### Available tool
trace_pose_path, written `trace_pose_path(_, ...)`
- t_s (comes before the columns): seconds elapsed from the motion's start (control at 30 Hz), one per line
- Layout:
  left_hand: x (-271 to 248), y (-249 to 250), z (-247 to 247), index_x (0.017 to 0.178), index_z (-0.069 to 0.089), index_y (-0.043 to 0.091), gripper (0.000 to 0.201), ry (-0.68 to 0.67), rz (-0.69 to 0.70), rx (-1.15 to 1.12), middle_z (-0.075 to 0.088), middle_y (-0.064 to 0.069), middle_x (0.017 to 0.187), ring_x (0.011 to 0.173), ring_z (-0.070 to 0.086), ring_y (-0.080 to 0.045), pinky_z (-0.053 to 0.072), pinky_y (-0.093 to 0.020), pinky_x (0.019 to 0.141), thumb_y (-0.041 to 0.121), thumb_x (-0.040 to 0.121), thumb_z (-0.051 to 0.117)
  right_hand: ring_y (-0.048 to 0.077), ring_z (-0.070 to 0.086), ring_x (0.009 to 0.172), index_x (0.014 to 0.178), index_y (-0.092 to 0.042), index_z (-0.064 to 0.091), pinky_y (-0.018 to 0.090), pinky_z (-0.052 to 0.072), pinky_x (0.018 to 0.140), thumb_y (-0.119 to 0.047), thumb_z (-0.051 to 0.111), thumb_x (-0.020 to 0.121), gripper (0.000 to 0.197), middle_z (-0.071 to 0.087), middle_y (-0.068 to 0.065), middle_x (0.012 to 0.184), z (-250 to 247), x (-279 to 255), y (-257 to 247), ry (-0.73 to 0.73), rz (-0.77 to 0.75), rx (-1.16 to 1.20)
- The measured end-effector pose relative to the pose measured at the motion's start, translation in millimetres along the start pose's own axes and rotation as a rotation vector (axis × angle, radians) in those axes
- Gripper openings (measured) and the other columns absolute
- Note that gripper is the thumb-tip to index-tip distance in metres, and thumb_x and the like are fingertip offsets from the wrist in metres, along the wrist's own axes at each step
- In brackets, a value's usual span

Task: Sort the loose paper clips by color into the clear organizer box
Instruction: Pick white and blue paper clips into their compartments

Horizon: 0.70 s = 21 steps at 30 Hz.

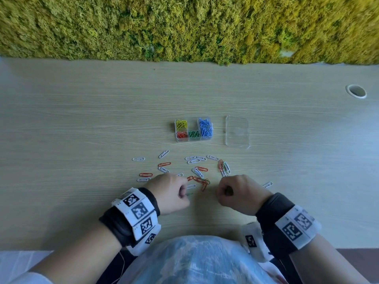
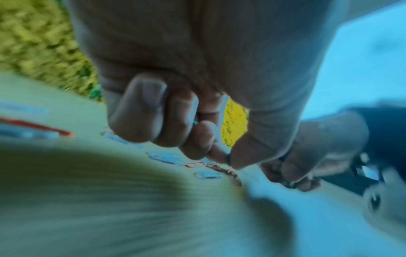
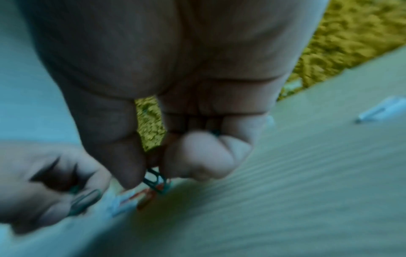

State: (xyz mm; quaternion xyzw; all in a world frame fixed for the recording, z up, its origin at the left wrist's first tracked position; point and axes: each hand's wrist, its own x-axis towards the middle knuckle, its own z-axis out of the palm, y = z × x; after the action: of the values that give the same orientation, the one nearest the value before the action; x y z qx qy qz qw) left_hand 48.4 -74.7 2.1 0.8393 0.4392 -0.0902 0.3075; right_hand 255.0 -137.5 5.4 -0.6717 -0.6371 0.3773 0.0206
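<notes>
The clear organizer box (image 1: 193,138) sits mid-table with yellow, red, green and blue clips in separate compartments. Loose white and red paper clips (image 1: 198,172) lie scattered between the box and my hands. My left hand (image 1: 182,193) is curled just above the table and pinches a green paper clip (image 1: 190,194) whose tip sticks out to the right; the clip (image 2: 228,159) shows between thumb and finger in the left wrist view. My right hand (image 1: 223,191) is curled beside it, and thumb and finger pinch another green paper clip (image 3: 156,180) over a red clip.
The box's clear lid (image 1: 237,131) lies flat to the right of the box. A round cable hole (image 1: 356,91) is at the far right of the wooden table (image 1: 102,111). A moss wall (image 1: 184,27) runs along the back edge.
</notes>
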Motion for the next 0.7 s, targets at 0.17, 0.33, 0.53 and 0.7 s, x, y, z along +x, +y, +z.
trace_pose_path(0.17,-2,-12,-7,0.057,0.045,0.023,0.009,-0.253,-0.072,-0.889,0.038,0.01,0.051,0.041,0.03,-0.007,0.025,-0.017,0.041,0.027,0.059,0.053,0.021,0.06,0.053,0.073,-0.009,0.049,0.024,0.051,0.05,0.013,0.051,0.087,0.026,0.061,0.011,0.063,-16,2,10,0.03,0.093,1.076)
trace_pose_path(0.33,-2,-27,-14,0.062,0.046,0.013,0.009,-0.287,-0.08,-1.327,0.044,-0.004,0.059,0.04,0.035,-0.012,0.026,-0.014,0.038,0.014,0.054,0.047,0.018,0.048,0.051,0.081,-0.01,0.054,0.021,0.039,0.044,0.014,0.037,0.087,0.03,0.056,0.008,0.064,-28,14,23,0.212,0.198,1.22)
trace_pose_path(0.53,7,-26,-12,0.072,0.048,0.009,0.009,-0.181,-0.126,-1.188,0.045,0.0,0.057,0.04,0.037,-0.01,0.027,-0.014,0.036,0.008,0.065,0.044,0.007,0.043,0.053,0.081,-0.019,0.063,0.017,0.032,0.046,-0.019,0.065,0.083,0.003,0.051,-0.008,0.062,-27,30,19,0.291,0.21,0.195)
trace_pose_path(0.7,18,-10,-14,0.071,0.058,0.02,0.016,0.016,0.013,-0.466,0.05,0.012,0.057,0.052,0.042,-0.005,0.037,-0.017,0.055,0.024,0.086,0.062,0.01,0.048,0.066,0.086,-0.018,0.064,0.019,0.032,0.047,-0.027,0.068,0.082,0.011,0.049,-0.009,0.069,-26,36,16,0.257,0.309,0.034)
